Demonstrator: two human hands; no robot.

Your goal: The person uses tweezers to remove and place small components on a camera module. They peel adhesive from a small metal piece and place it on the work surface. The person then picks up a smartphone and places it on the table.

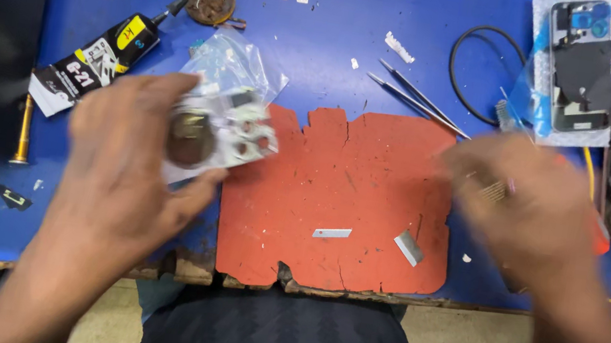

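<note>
Clear plastic bag (227, 115) of small parts sits pinched in my left hand (131, 162), fingers curled round its lower edge, bag poking out toward one o'clock of the palm. My right hand (530, 205) is blurred over the orange mat's (342, 193) three o'clock edge; I cannot tell its grip. Tweezers (417, 99) lie at twelve o'clock of the mat.

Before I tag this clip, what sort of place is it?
Most likely a phone repair bench. On the blue table lie a stripped phone housing, tweezers and a glue tube, with a worn red mat in front. The left hand holds a clear parts bag.
</note>
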